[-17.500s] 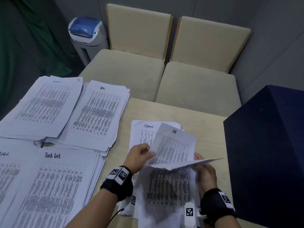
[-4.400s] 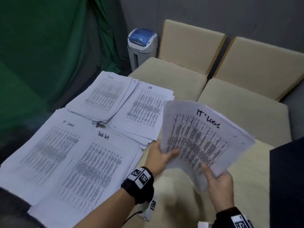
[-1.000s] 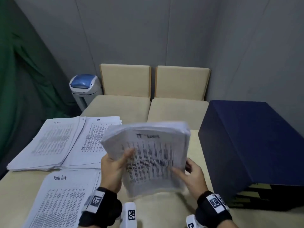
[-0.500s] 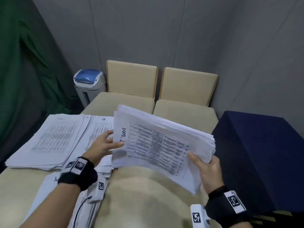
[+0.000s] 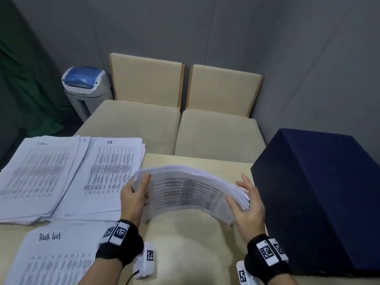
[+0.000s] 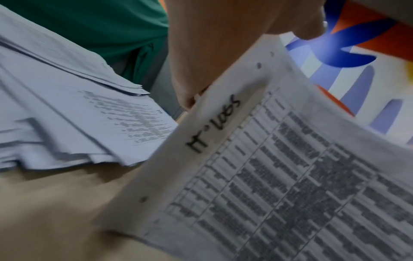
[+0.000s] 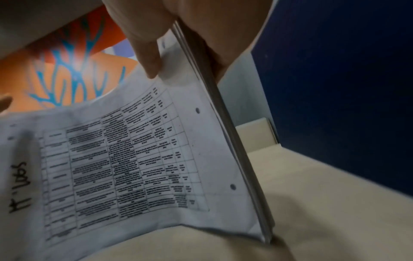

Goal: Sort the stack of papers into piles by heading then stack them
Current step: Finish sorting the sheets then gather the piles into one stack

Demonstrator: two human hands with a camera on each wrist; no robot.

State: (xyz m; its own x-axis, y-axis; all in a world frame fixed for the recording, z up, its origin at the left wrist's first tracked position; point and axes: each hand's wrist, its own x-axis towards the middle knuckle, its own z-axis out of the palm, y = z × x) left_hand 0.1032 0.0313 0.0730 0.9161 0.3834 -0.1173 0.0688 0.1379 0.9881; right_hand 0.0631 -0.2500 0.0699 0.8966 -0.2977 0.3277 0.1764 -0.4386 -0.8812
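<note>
A thick bundle of printed sheets headed "IT LOGS" [image 5: 189, 190] is turned sideways and arched over the beige table [image 5: 185, 247], its lower corners down at the tabletop. My left hand [image 5: 134, 195] grips the heading end [image 6: 223, 123]. At the other end my right hand [image 5: 245, 202] pinches the bundle, thumb [image 7: 147, 49] on the printed face and fingers behind. Three sorted piles lie to the left: a faintly headed pile [image 5: 39, 173], the "HR" pile [image 5: 109, 173] and the "Task List" pile [image 5: 53, 256].
A large dark blue box [image 5: 320, 194] stands on the table close to my right hand. Two beige chairs [image 5: 131, 124] sit behind the table's far edge. A white and blue bin [image 5: 86, 89] and a green curtain [image 5: 24, 89] are at the back left.
The bundle, held upright a second ago, has turned sideways and come down to the table. My left hand has shifted onto its heading end, and the right hand has followed it down.
</note>
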